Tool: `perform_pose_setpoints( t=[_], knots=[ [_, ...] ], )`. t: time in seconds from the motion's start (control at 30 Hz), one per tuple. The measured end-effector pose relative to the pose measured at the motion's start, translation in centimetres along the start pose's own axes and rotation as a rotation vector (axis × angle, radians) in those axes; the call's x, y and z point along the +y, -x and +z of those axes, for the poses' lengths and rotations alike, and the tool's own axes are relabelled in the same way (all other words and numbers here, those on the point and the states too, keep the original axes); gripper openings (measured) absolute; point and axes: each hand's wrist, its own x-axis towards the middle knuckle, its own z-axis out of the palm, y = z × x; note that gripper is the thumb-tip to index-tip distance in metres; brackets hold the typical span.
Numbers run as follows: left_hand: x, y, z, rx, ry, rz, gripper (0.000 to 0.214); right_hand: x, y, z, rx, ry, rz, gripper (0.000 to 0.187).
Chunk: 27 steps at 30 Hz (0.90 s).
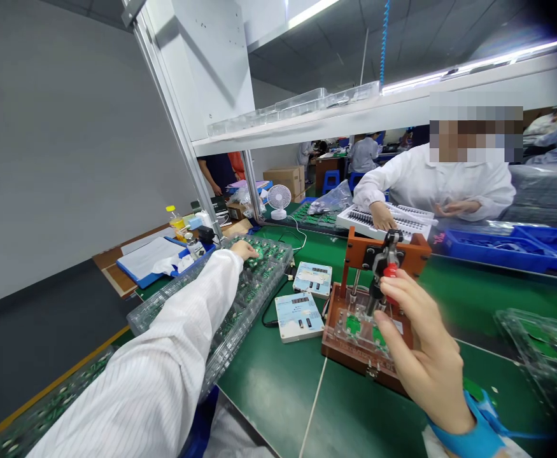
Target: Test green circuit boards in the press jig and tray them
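My left hand (244, 249) reaches over a clear plastic tray (221, 356) of small green circuit boards. Its fingers are pinched at a small circuit board (260, 252) near the tray's far end; whether the board is lifted cannot be made out. On the right, my right hand (426, 343) is at a wooden test fixture (340, 346) with a toggle clamp. Thumb and fingers are spread apart, with the fingertips by the clamp's red handle (391, 273). Under the clamp, a green circuit board (353, 324) sits in the fixture's clear holder, with another beside it, partly behind my thumb.
Two white meter boxes (299, 316) with cables stand between tray and fixture. A small white fan (279, 198) is behind them. Across the bench, a co-worker (445, 184) handles a white tray (416, 222). Blue bins (502, 249) and another clear tray (540, 343) lie right.
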Motion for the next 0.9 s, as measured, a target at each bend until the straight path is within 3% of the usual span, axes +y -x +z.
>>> perform_pose_setpoints(
  t=[0.13, 0.27, 0.63, 0.9],
  knots=[
    [-1.6, 0.0, -1.5, 0.008, 0.025, -0.031, 0.024, -0.1, 0.1, -0.1, 0.0, 0.013, -0.003, 0.05],
    [-2.1, 0.6, -0.8, -0.047, 0.034, -0.034, 0.021, 0.0, 0.1, -0.2, -0.012, 0.022, -0.005, 0.05],
    [-0.7, 0.0, 0.3, -0.05, -0.171, -0.05, 0.023, 0.0, 0.2, 0.0, -0.002, 0.018, 0.001, 0.051],
    [0.8, -0.6, 1.5, 0.03, -0.188, -0.044, 0.031, 0.0, 0.0, -0.2, -0.007, 0.017, -0.008, 0.053]
  ],
)
